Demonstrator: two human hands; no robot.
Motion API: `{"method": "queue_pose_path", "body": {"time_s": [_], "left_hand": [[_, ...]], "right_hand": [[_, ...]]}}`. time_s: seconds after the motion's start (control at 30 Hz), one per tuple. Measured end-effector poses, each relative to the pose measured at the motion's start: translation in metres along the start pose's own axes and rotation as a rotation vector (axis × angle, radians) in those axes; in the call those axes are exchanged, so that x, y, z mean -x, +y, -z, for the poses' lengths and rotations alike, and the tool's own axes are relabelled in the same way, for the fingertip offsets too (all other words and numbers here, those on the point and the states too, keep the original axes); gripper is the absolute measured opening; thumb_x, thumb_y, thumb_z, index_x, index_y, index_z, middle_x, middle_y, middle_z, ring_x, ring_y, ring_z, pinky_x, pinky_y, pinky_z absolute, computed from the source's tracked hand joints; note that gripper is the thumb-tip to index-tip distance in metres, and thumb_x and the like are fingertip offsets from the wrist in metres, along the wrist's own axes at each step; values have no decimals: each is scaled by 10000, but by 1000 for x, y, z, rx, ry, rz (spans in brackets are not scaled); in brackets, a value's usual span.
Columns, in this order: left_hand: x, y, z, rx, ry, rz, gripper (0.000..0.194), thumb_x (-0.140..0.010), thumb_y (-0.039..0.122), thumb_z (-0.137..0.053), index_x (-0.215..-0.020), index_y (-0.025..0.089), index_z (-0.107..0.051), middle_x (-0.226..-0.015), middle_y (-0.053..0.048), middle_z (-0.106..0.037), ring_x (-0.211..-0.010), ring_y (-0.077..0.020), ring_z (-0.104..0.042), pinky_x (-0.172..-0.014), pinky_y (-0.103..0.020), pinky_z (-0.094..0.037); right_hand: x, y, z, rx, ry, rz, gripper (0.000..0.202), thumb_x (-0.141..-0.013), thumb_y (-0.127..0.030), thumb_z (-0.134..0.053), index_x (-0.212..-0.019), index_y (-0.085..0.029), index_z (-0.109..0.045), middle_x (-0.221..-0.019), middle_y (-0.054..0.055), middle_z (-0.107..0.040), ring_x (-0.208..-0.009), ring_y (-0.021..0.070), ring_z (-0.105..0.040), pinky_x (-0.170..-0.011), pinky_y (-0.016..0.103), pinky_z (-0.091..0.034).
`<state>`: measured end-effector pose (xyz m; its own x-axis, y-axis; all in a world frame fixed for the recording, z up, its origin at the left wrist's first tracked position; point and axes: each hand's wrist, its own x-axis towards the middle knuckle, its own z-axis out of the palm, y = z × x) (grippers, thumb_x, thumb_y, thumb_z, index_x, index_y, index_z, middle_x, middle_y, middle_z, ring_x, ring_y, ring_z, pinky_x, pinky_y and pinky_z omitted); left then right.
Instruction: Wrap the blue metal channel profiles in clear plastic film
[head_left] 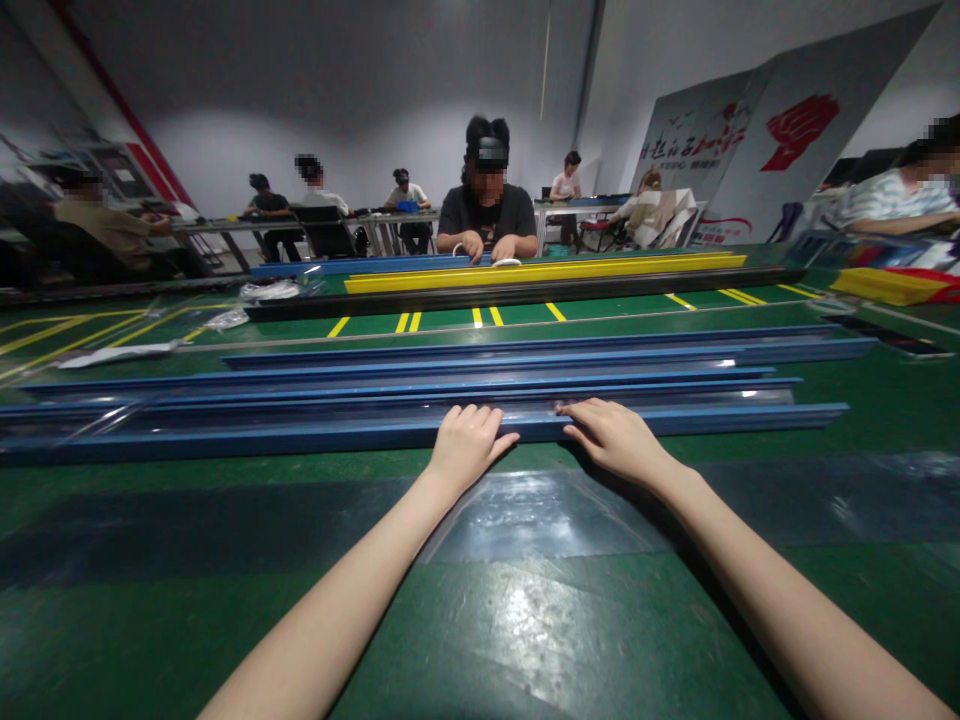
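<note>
Several long blue channel strips (247, 438) lie side by side across the green table, with clear plastic film in their troughs. My left hand (469, 445) has its fingers curled over the near edge of the front blue strip, thumb on the near side. To its right, my right hand (619, 437) grips the same strip's edge, forefinger reaching into the trough and thumb below; the undersides of its fingers are hidden. A wide clear plastic sheet (540, 515) lies flat on the table under my wrists.
Farther off lie a yellow strip (555, 273) and a black strip (435, 298). A co-worker (487, 205) sits opposite, both hands at the strips. Crumpled clear plastic (270, 290) is at the left; a phone-like dark slab (900, 340) and a yellow tray (877, 285) at the right.
</note>
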<state>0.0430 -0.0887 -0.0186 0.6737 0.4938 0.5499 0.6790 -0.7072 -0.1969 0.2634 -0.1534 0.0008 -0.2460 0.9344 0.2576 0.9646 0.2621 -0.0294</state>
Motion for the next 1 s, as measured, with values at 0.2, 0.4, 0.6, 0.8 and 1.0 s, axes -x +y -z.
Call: {"method": "queue_pose_path", "body": {"time_s": [0.2, 0.4, 0.6, 0.8, 1.0], "left_hand": [[0, 2, 3, -28, 8, 35, 340, -822, 490, -472, -806, 158, -543, -684, -42, -603, -667, -187, -535, -621, -300, -296], [-1, 2, 3, -38, 22, 62, 371, -805, 519, -473, -780, 155, -543, -661, -39, -593, -659, -184, -535, -622, -296, -305], [-2, 2, 3, -23, 20, 75, 363, -793, 521, -488, -780, 163, -544, -676, -37, -607, -671, -184, -543, -615, -297, -299], [-2, 2, 3, -9, 26, 82, 361, -794, 529, -483, -772, 173, -545, -682, -37, -615, -676, -181, -543, -614, -297, -296], [-1, 2, 2, -6, 34, 91, 367, -789, 534, -488, -768, 171, -543, -690, -37, -618, -677, -184, -542, -623, -298, -298]], "right_hand": [[0, 2, -2, -14, 12, 9, 335, -882, -308, -356, -1093, -163, -572, -1081, 106, -622, -986, 206, -549, -798, 311, -404], [-1, 3, -2, -19, 12, -4, 312, -878, -298, -365, -1065, -183, -587, -1065, 86, -629, -978, 191, -555, -791, 286, -403], [-2, 3, -2, -33, 19, -11, 312, -870, -288, -378, -1078, -181, -585, -1068, 90, -628, -975, 190, -559, -790, 289, -410], [-2, 4, -3, -51, 15, -18, 309, -864, -278, -384, -1078, -188, -588, -1081, 87, -624, -967, 193, -560, -787, 299, -412], [-2, 1, -2, -10, 15, -15, 287, -867, -272, -385, -1052, -181, -585, -1041, 85, -631, -951, 194, -554, -770, 291, -389]]}}
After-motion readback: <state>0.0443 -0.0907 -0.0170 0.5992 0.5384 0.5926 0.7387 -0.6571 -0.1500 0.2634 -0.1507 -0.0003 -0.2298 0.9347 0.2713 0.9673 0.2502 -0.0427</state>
